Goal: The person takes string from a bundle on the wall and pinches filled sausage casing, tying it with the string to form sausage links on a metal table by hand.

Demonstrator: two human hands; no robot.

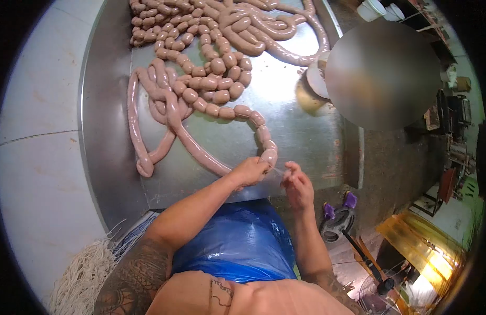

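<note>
My left hand (249, 172) is closed round the sausage rope near the table's front edge, where a row of tied links (242, 111) meets a long untied length (198, 152). A thin pale string (277, 170) runs from that spot to my right hand (298, 185), whose curled fingers pinch it just to the right. Partly hidden by my left hand is the last plump link (269, 156). The untied length loops back into a loose tangle (161, 94) on the left of the metal table (301, 152).
More tied links (174, 31) and thick untied sausage (253, 26) lie at the back. A blurred round patch covers the right side, beside a metal bowl (314, 84). A bundle of strings (85, 275) hangs at lower left. A fan (377, 278) stands at lower right.
</note>
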